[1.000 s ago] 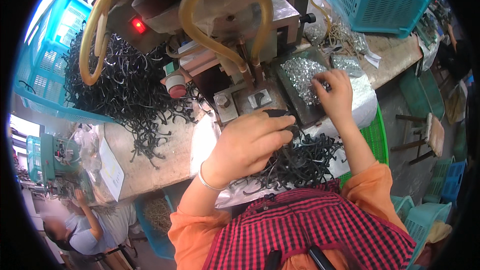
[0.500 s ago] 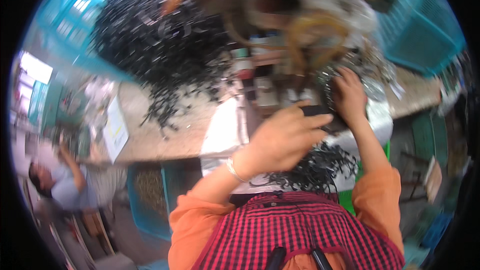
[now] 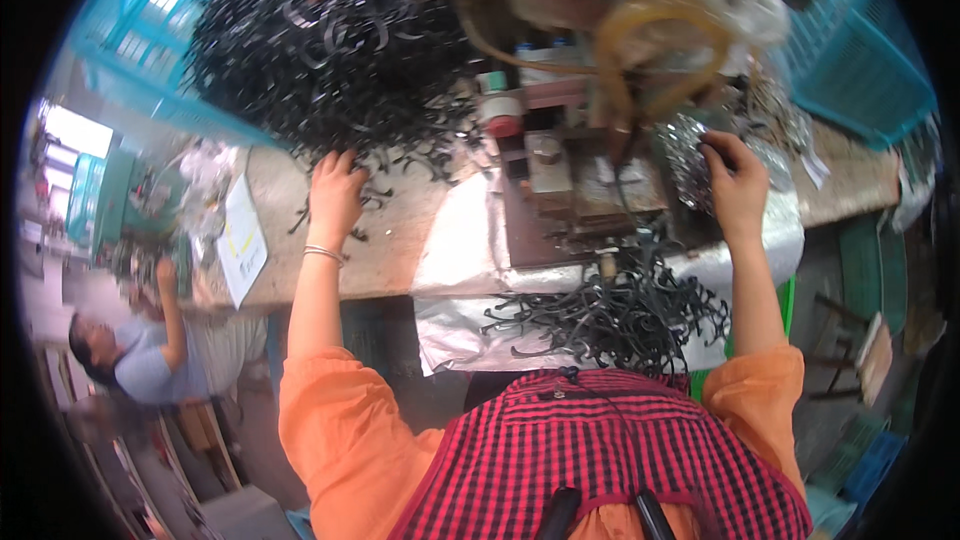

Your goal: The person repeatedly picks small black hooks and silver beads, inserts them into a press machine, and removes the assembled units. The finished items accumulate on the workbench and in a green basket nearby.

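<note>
My left hand [image 3: 338, 198] reaches to the near edge of a big heap of black curved strips [image 3: 330, 60] on the bench. Its fingers are stretched out among loose strips, and I see none held. On the right, my right hand [image 3: 738, 180] is curled beside a shiny, crinkled silvery wrap [image 3: 688, 165]. Thumb and fingers come together there; what they hold, if anything, is too small to make out. Between the hands stands a small bench machine [image 3: 560, 175] with a metal block. In front of it lies a smaller pile of black strips [image 3: 620, 325] on silvery sheeting [image 3: 455, 260].
A blue plastic crate [image 3: 130, 70] leans at the far left, and another blue crate [image 3: 850, 60] stands far right. A yellowish hose loop [image 3: 610, 60] hangs over the machine. A white paper [image 3: 240, 240] lies at left. Another person [image 3: 150, 350] sits farther left.
My left hand has gone from in front of the machine leftward to the heap's edge. My right hand has shifted slightly right, and its fingers have drawn together beside the silvery wrap.
</note>
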Motion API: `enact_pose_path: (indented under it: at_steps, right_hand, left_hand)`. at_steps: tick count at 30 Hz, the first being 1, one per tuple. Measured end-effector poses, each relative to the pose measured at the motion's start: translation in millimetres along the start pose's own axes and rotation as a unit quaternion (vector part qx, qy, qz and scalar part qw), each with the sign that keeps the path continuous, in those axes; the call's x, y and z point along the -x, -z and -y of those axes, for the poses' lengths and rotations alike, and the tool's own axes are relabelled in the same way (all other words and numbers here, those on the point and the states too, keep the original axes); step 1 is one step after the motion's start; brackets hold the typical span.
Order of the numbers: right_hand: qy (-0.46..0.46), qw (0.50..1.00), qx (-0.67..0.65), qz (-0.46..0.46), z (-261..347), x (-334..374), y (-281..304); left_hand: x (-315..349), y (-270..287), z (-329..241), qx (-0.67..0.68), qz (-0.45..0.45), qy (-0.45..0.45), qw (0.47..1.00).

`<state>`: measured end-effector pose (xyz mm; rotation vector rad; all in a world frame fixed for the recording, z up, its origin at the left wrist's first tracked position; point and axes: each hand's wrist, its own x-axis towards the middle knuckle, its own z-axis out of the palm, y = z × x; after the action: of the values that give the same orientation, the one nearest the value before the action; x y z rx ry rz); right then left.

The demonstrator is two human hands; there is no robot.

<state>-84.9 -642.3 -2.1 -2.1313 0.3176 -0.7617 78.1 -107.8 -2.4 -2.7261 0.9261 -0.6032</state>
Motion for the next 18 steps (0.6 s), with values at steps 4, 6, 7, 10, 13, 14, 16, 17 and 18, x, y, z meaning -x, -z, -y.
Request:
enact_pose_path:
  at_steps: [4,6,7,10,13,14,16,17,18]
  right_hand:
    - [-0.095,0.994,-0.049,-0.007,8.6,21.5,22.2]
    - [-0.141,0.986,-0.086,-0.018,9.6,32.9,37.3]
    - [-0.142,0.985,-0.103,-0.002,17.8,36.9,39.4]
    - [-0.097,0.982,-0.156,0.054,58.9,30.4,32.0]
    - [0.002,0.979,-0.190,0.070,91.2,16.1,9.6]
    - [0.029,0.977,-0.204,0.056,95.7,13.3,-1.7]
    - [0.016,0.968,-0.240,0.066,108.1,12.1,-12.9]
    - [0.007,0.959,-0.277,0.063,110.7,12.5,-18.0]
    - [-0.003,0.948,-0.312,0.061,110.9,15.3,-21.1]
  left_hand:
    - [17.4,-45.2,13.3,0.101,-0.061,0.093,0.989]
    - [-0.3,-32.8,-16.9,0.091,-0.167,0.105,0.976]
    - [-9.1,-22.3,-31.8,0.120,-0.188,0.129,0.966]
    - [-30.1,-11.5,-67.9,0.245,-0.286,0.174,0.910]
    - [-45.1,8.3,-119.8,0.496,-0.282,0.311,0.760]
    - [-45.7,26.9,-140.1,0.631,-0.258,0.325,0.655]
    - [-37.5,47.1,-159.5,0.686,-0.272,0.302,0.603]
    - [-43.0,70.2,-171.2,0.724,-0.298,0.248,0.570]
    - [-48.1,98.9,-182.4,0.758,-0.321,0.195,0.533]
